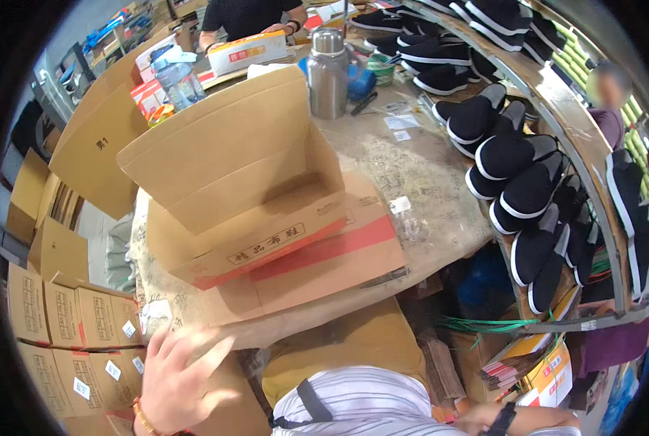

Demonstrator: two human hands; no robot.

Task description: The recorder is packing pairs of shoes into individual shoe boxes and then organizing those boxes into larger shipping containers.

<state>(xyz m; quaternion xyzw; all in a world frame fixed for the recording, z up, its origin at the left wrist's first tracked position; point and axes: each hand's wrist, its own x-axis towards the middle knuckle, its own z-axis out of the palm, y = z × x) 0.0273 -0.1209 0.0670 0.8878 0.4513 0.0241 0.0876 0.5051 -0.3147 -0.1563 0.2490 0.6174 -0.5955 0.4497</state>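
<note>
My left hand [186,374], a beaded bracelet at its wrist, hovers by the near left edge of the worktable with fingers spread and nothing in them. Low in the picture, beside the striped clothing at my waist, is my right hand [478,417]; its fingers are mostly hidden, and a dark band circles the wrist. Beyond my left hand, an open brown cardboard box [230,131] stands on the table, lid raised and a red stripe along its front. No contents show in its visible interior. Flattened red-banded cardboard [339,254] lies partly beneath it.
A steel flask [329,76] and a plastic water jug [179,81] stand behind the box. Black shoes with white soles [524,171] fill a curved rack at right. Stacked cartons [62,320] stand at left. Across the table, a person handles a white-and-orange box [248,53].
</note>
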